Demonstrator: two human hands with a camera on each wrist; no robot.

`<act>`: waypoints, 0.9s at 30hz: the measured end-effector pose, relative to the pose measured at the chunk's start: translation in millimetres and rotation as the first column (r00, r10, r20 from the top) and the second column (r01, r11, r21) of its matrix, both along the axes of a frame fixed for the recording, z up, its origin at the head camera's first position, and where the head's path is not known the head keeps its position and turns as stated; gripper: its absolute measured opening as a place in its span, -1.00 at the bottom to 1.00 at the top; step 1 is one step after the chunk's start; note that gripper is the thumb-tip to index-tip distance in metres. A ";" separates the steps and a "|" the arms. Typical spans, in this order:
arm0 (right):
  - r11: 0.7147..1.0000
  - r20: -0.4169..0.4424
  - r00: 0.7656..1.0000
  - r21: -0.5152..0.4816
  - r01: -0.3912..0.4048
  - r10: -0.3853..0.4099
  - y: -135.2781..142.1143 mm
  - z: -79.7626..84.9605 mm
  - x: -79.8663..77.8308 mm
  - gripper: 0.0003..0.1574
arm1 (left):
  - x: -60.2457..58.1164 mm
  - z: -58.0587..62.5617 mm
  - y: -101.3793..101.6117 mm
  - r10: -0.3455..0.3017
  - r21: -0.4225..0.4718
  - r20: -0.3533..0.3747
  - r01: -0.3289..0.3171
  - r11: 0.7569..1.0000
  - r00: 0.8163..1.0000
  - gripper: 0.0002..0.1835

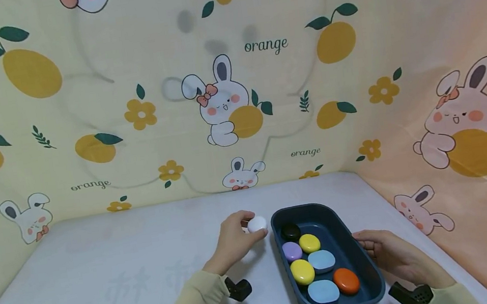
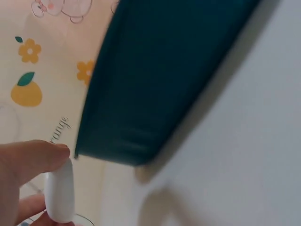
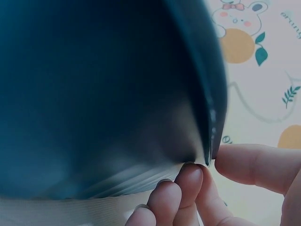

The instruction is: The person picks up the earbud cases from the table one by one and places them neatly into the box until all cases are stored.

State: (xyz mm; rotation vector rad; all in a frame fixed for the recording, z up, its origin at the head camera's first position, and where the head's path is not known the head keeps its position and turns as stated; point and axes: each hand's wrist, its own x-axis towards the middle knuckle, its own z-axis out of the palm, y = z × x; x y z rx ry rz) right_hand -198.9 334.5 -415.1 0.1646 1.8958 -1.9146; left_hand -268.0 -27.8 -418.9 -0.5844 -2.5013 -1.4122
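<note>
My left hand (image 1: 234,240) pinches a smooth white disc (image 1: 257,223) between thumb and fingers, just left of a dark blue tray (image 1: 336,242). The left wrist view shows the disc (image 2: 60,193) edge-on, apart from the tray's outer wall (image 2: 136,89). At the tray's right side, my right hand (image 1: 397,255) grips the rim, with thumb and fingertips on either side of it in the right wrist view. Inside the tray lie a black disc (image 1: 290,231), a purple one (image 1: 292,251), yellow discs (image 1: 309,243), light blue oval pieces (image 1: 321,261) and an orange disc (image 1: 346,281).
A white cloth (image 1: 104,283) covers the table under the tray. Behind it hangs a patterned curtain (image 1: 168,141) with rabbits and oranges, and another side of it (image 1: 472,204) runs close along the right. Black wrist devices (image 1: 239,289) sit on both wrists.
</note>
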 end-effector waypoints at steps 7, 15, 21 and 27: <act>1.000 -0.007 1.000 -0.013 -0.024 0.024 0.8 0.7 0.4 -0.62 | 14.4 13.3 11.1 -0.037 0.058 -0.011 0.038 0.998 0.999 -0.49; 1.000 -0.012 1.000 -0.021 -0.020 0.020 0.4 0.8 0.9 -0.63 | 36.6 26.7 29.2 -0.166 0.154 0.034 0.159 0.975 0.986 -0.49; 1.000 -0.014 1.000 -0.005 0.000 0.000 -0.1 0.4 1.4 -0.63 | 52.2 32.2 44.8 -0.261 0.154 0.026 0.255 0.955 0.965 -0.53; 0.999 -0.010 1.000 0.020 0.026 -0.026 -0.6 -0.6 1.3 -0.64 | 64.6 29.4 58.5 -0.352 0.142 0.041 0.343 0.928 0.935 -0.55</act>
